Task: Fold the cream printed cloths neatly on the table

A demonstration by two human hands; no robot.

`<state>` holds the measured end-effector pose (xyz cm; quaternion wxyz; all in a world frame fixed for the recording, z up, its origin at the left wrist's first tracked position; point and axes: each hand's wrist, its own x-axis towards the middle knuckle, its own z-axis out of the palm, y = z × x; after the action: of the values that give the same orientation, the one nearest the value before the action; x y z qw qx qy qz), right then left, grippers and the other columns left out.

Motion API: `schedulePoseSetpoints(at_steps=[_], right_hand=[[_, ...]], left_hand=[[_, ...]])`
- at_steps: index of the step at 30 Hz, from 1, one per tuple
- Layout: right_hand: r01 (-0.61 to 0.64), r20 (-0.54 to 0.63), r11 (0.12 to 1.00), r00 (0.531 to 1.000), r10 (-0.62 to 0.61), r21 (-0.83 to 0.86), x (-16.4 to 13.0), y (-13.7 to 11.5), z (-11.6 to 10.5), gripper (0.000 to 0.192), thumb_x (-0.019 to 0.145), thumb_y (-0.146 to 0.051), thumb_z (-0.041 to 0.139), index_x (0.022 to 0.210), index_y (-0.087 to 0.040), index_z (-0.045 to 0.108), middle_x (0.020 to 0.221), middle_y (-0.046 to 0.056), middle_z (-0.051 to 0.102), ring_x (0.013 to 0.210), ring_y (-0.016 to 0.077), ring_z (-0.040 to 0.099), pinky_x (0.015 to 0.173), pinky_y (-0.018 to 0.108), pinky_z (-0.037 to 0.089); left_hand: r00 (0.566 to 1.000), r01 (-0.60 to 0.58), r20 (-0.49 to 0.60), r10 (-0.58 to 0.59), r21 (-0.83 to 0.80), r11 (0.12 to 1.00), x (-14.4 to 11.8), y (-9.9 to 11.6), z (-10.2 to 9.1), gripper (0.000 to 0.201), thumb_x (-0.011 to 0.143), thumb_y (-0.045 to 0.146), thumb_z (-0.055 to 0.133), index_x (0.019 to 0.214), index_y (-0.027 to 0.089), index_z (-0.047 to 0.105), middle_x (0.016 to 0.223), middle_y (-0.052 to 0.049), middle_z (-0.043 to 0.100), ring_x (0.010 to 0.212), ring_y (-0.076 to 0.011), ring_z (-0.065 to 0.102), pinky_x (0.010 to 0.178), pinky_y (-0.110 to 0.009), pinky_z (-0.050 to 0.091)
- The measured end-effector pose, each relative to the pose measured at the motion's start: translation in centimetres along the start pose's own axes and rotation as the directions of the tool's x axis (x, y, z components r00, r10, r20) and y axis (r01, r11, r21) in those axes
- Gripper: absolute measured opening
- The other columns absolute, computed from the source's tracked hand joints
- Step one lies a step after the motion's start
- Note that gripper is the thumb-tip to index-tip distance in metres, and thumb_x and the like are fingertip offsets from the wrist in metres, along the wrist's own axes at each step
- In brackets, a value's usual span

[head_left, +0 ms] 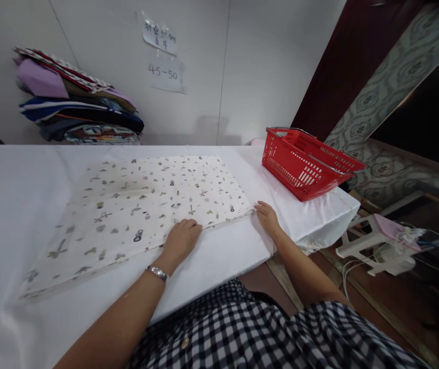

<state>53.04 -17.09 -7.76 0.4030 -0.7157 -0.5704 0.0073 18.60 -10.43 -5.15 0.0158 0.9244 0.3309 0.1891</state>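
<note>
A patterned cloth, cream with small scattered motifs, lies flat across the middle of the white-covered worktop, reaching from near the back edge down toward the front edge, its long side running off to the left. The left hand rests palm down on the cloth's near edge, fingers spread out flat and gripping nothing, a silver watch on its wrist. The right hand lies at the cloth's near right corner, also flat and open, its fingertips touching the very edge of the fabric where it meets the bare worktop. Toward the right end of the worktop, well apart from the cloth, a red basket sits tilted with its handles down. At the back left corner, against the wall, a stack of folded fabrics in purple, blue and prints is piled up. Two paper notes are stuck on the wall above. Off the worktop's right end, a white stool stands on the floor with cables around it.
</note>
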Motion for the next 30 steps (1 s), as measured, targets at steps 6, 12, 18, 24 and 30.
schedulePoseSetpoints(at_steps=[6,12,18,24,30], right_hand=[[-0.311,0.076,0.95,0.948,0.308,0.033,1.0,-0.3,-0.8,0.033,0.079,-0.03,0.046,0.098,-0.016,0.068,0.096,0.007,0.07,0.086,0.0192,0.063,0.076,0.031,0.048],[-0.367,0.255,0.919,0.884,0.393,-0.146,2.2,-2.5,-1.3,0.032,0.082,-0.037,0.051,0.065,-0.015,0.066,0.06,0.002,0.064,0.059,0.0132,0.055,0.057,0.023,0.036],[-0.404,0.374,0.872,0.79,0.485,-0.278,4.3,-3.5,-1.2,0.029,0.079,-0.033,0.06,0.056,-0.015,0.062,0.053,0.001,0.058,0.056,0.0116,0.052,0.055,0.021,0.032],[-0.479,0.42,0.836,0.723,0.548,-0.266,4.9,-3.8,-1.0,0.02,0.077,-0.03,0.063,0.065,-0.014,0.063,0.055,0.0,0.058,0.049,0.009,0.049,0.051,0.02,0.035],[-0.514,0.407,0.83,0.725,0.555,-0.216,4.6,-4.0,-1.2,0.015,0.077,-0.028,0.064,0.074,-0.014,0.064,0.056,-0.002,0.057,0.048,0.0072,0.047,0.049,0.018,0.034]], left_hand=[[1.0,-0.004,-0.005,0.004,-0.015,1.0,0.1,0.0,-0.1,0.032,0.094,0.03,0.037,0.09,0.018,0.067,0.092,-0.007,0.063,0.086,-0.0211,0.053,0.076,-0.036,0.043],[1.0,0.015,0.004,-0.015,-0.023,1.0,0.1,0.1,-0.2,0.033,0.095,0.03,0.036,0.092,0.018,0.067,0.093,-0.007,0.063,0.086,-0.02,0.053,0.076,-0.035,0.043],[1.0,0.01,-0.002,-0.01,-0.036,0.999,0.1,0.0,-0.2,0.033,0.095,0.029,0.035,0.091,0.018,0.067,0.092,-0.006,0.063,0.086,-0.0199,0.053,0.077,-0.035,0.042],[1.0,0.004,-0.019,-0.005,-0.056,0.998,0.0,-0.1,-0.1,0.03,0.093,0.027,0.038,0.09,0.018,0.067,0.091,-0.006,0.063,0.085,-0.0198,0.053,0.075,-0.035,0.042],[1.0,0.017,-0.019,-0.019,-0.068,0.998,0.1,-0.1,-0.1,0.03,0.094,0.028,0.038,0.089,0.019,0.066,0.09,-0.006,0.062,0.084,-0.019,0.052,0.075,-0.034,0.042]])
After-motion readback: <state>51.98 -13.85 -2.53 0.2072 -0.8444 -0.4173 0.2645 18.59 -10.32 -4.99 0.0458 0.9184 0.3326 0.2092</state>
